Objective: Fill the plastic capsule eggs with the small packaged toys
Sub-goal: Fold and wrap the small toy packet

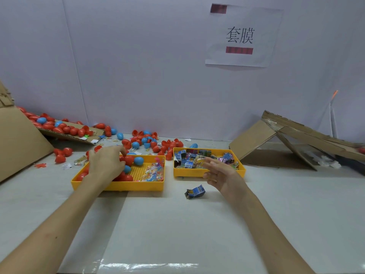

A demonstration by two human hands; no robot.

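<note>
Under the left hand (106,163), in the perforated yellow plastic tray (128,186), fingers curl round a glossy red capsule egg (129,159), while the right hand (219,173) holds its loosely spread fingers (212,165) against a crinkly yellow packet (199,161), grip unclear, and a crumpled blue carton (195,191) lies just below them.

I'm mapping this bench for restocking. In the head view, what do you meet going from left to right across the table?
Leaning cardboard → yellow tray of eggs → yellow tray of toy packets → folded cardboard. The loose packet and both hands overlap the trays, so they are left out.
</note>
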